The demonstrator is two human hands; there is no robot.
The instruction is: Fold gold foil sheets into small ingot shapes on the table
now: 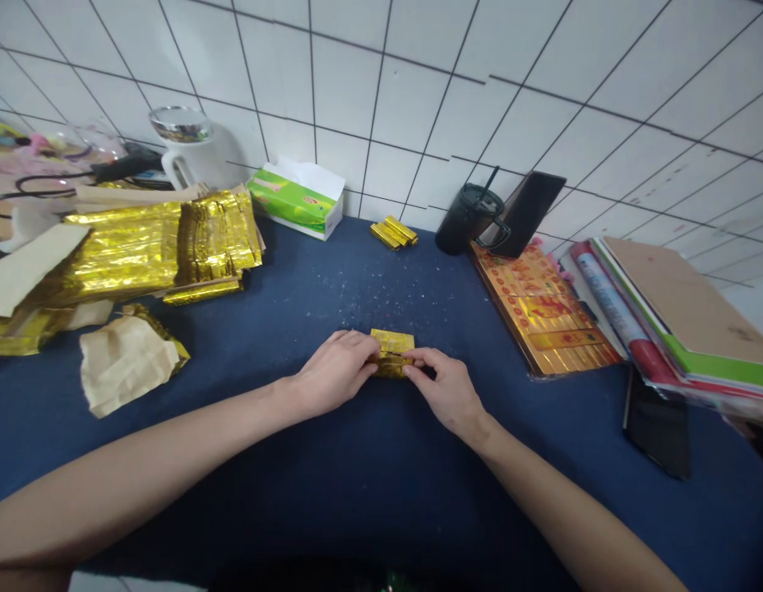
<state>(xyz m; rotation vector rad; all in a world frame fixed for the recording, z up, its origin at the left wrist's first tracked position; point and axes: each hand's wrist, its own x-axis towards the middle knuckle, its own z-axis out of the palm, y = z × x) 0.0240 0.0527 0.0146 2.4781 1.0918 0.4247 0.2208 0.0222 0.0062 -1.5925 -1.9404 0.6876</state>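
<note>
1. A small folded packet of gold foil paper (391,353), creased and shiny with a rectangular shape, sits between the hands, just above the blue cloth (246,460).
2. The left hand (335,372) is closed around its left end.
3. The right hand (446,390) pinches its right end.
4. Gold foil bars (394,233) lie well ahead of both hands.

folded foil paper (391,355): glossy, crinkled | table cover (332,288): matt cloth | wall tiles (348,107): smooth ceramic
</note>
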